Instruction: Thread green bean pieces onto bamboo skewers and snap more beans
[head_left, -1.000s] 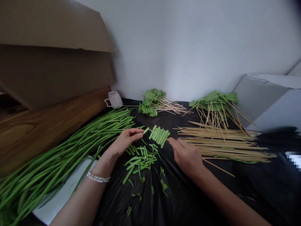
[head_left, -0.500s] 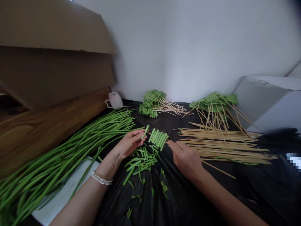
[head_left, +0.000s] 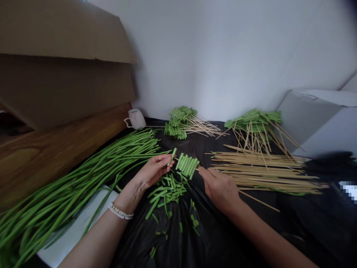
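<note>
My right hand (head_left: 219, 186) is closed around a wooden skewer (head_left: 198, 168) that carries a row of several cut green stem pieces (head_left: 187, 165). Between the thumb and fingers of my left hand (head_left: 156, 168) is a single cut stem piece (head_left: 172, 156), held at the skewer's tip end, a small gap away from the row. Whether the tip has entered this piece I cannot tell. Below my hands lies a loose pile of cut stem pieces (head_left: 170, 191). Long uncut green stems (head_left: 92, 175) spread out to the left, beside and under my left forearm.
Bare skewers (head_left: 267, 173) lie in a wide row at right. Behind them are loaded skewers (head_left: 253, 121), with another loaded stack (head_left: 181, 119) at back centre. A mug (head_left: 136, 119), a cardboard box (head_left: 67, 67), a white box (head_left: 326, 123) and black plastic sheeting (head_left: 206, 238) surround these.
The row of stem pieces and my right hand have shifted very slightly left. My left hand keeps its pinch on the single piece, almost unmoved.
</note>
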`<state>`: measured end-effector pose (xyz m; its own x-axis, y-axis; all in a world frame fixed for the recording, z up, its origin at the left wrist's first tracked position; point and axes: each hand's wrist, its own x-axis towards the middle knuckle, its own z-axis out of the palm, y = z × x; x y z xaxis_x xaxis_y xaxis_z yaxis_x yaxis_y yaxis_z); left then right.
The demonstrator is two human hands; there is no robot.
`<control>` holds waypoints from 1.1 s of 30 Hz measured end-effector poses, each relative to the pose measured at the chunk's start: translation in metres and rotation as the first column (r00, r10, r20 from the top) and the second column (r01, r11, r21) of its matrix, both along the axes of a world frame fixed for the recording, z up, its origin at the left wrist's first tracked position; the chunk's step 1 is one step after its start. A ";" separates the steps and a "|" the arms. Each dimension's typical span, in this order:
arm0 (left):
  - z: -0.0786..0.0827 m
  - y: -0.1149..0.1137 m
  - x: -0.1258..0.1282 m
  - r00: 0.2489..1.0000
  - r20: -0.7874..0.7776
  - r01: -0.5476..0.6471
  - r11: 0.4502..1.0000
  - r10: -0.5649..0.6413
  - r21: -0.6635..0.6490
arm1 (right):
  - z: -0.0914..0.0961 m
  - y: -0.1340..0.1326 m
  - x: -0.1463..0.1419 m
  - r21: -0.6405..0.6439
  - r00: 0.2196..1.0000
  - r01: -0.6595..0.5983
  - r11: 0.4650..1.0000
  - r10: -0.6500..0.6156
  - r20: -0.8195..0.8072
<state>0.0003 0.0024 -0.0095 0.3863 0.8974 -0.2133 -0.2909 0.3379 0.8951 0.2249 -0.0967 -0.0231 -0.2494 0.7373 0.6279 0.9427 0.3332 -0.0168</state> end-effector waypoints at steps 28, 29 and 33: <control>0.002 -0.004 0.001 0.994 -0.102 0.050 0.999 -0.050 -0.002 | -0.004 -0.002 -0.005 -0.038 0.999 -0.031 0.999 0.031 -0.011; 0.002 -0.004 0.001 0.993 -0.102 0.058 0.998 -0.058 -0.004 | -0.005 -0.003 -0.005 -0.039 1.000 -0.029 0.999 0.028 -0.008; -0.001 -0.006 0.002 0.990 -0.109 0.087 0.996 -0.088 -0.012 | -0.005 -0.004 -0.006 -0.037 1.000 -0.018 0.999 0.018 0.002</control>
